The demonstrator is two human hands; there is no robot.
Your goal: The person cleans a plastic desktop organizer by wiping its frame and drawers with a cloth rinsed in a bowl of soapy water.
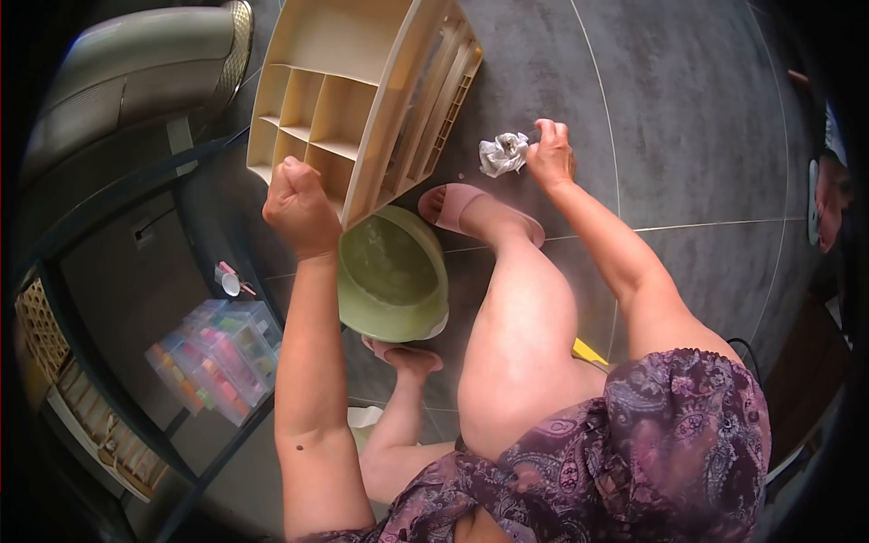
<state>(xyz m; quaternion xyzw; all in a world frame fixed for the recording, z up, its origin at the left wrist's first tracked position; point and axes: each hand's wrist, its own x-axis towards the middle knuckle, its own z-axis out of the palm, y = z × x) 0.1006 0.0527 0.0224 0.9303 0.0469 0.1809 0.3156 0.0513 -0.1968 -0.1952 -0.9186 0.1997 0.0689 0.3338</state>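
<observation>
A cream plastic storage organizer (348,104) with open square compartments is tilted at the top, left of centre. My left hand (303,208) is closed on its lower edge, with the fingertips partly hidden. To the right, my right hand (550,156) pinches a crumpled whitish cloth (503,154), held out from the organizer's side. Below the organizer's lower corner is a green basin (398,262) with water in it; the corner overlaps its rim in view.
Pink slippers (466,210) are on my feet beside the basin. Clear plastic boxes (222,357) with colourful contents stand at left, within a dark frame (222,462). A silvery curved piece of furniture (154,59) is at upper left. Another person's foot (828,204) shows at far right.
</observation>
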